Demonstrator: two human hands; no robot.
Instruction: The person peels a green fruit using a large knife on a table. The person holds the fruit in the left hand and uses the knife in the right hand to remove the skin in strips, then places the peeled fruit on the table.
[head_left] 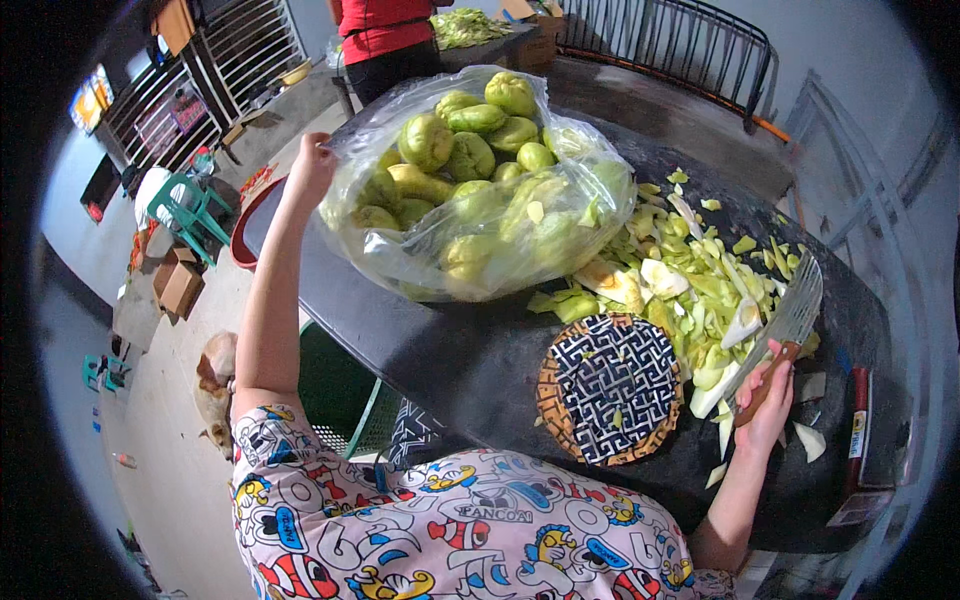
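Note:
A large clear plastic bag (400,262) full of green chayotes (427,142) lies open on the dark table. At its left rim my left hand (316,163) is closed, pinching the plastic edge. My right hand (765,398) grips the wooden handle of a broad-bladed knife (797,305), its blade pointing away from me over the heap of peels. Pale green chayote peels and slices (690,285) spread across the table between the bag and the knife. In front of me sits a round mat or board (617,388) with a black-and-white maze pattern and a brown edge.
A red marker-like tube (858,420) lies at the table's right edge. Beyond the table stands a person in a red top (385,40), near another pile of peels (468,28). A dog (214,390) rests on the floor at left, near a green chair (188,212) and cardboard box (180,282).

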